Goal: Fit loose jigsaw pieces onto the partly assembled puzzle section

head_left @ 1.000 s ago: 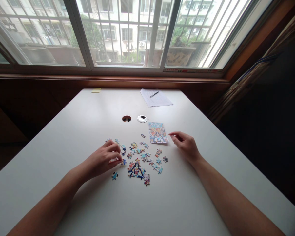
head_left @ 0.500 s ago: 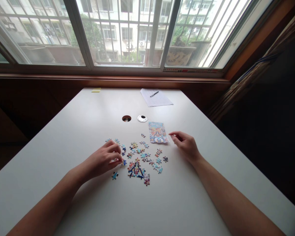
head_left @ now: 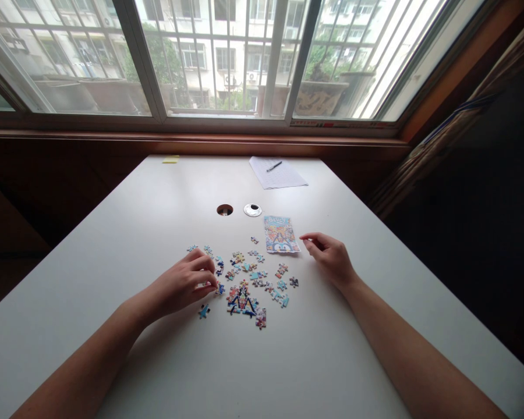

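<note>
A: What is in front of you, starting with the biggest thing?

B: You face a wide window [head_left: 227, 58] behind a white surface [head_left: 157, 198] that fills most of the view. Far back on it lie a sheet of paper [head_left: 283, 177] with a pen [head_left: 273, 166] on top and a yellow note [head_left: 170, 159]; nearer the middle are a round hole [head_left: 225, 210] and, just beside it, a silver cap [head_left: 252, 210].

A: And where is the puzzle?

B: The picture card [head_left: 280, 234] lies flat ahead of your right hand [head_left: 329, 259]. The loose puzzle pieces [head_left: 255, 273] are scattered between your two hands, and a small joined cluster [head_left: 243, 304] sits at the near edge of that scatter.

A: What are your hands doing?

B: Your left hand [head_left: 186, 285] rests on the surface with its fingers curled; thumb and forefinger pinch a small piece [head_left: 207, 283] at the left side of the scatter. Your right hand lies half-curled and loose, holding nothing, its forefinger stretched toward the card's near right corner, just beside it.
</note>
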A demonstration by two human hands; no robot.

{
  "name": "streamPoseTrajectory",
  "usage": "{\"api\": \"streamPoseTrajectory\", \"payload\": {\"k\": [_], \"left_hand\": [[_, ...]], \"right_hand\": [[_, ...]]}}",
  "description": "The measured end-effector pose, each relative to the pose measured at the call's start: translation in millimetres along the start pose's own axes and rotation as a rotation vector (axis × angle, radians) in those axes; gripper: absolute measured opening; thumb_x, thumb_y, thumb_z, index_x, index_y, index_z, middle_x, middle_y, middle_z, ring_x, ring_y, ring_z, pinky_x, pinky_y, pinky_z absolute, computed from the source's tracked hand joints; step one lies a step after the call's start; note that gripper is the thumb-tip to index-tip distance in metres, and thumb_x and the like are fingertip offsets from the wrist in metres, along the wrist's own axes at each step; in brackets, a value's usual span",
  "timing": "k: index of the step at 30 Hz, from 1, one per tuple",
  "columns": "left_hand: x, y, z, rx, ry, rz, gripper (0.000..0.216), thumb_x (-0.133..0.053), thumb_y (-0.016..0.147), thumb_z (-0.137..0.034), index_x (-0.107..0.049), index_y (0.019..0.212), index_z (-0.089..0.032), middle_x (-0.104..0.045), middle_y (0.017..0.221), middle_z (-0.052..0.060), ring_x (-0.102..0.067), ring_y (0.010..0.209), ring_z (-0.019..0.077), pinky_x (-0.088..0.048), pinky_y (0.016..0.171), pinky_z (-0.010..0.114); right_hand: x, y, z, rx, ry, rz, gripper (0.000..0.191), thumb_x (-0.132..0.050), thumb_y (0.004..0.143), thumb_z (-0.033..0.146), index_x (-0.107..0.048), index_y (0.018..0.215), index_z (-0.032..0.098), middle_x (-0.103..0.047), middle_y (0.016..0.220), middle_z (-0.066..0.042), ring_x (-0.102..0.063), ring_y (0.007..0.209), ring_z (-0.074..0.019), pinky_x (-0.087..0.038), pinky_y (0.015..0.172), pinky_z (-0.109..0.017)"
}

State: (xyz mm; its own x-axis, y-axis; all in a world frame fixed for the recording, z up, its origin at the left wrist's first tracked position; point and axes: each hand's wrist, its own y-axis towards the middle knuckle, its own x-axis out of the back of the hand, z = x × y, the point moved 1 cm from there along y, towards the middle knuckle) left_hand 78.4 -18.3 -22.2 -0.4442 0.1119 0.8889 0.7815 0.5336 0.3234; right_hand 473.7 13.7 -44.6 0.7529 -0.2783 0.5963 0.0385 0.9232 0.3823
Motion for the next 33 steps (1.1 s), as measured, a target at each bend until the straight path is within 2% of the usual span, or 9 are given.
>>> {"api": "streamPoseTrajectory", "payload": {"k": [33], "left_hand": [[-1.7, -2.9, 1.9, 0.007, -0.028, 0.023, 0.005, -0.065, 0.095, -0.021, -0.069, 0.095, -0.022, -0.062, 0.098, 0.006, -0.052, 0.101, 0.0203, -0.047, 0.083, 0.030]], "right_hand": [[-0.3, 0.2, -1.4, 0.000, 0.016, 0.001, 0.027, -0.060, 0.089, 0.039, -0.077, 0.096, 0.018, -0.051, 0.061, 0.002, -0.042, 0.056, -0.0136, -0.035, 0.056, -0.028]]}}
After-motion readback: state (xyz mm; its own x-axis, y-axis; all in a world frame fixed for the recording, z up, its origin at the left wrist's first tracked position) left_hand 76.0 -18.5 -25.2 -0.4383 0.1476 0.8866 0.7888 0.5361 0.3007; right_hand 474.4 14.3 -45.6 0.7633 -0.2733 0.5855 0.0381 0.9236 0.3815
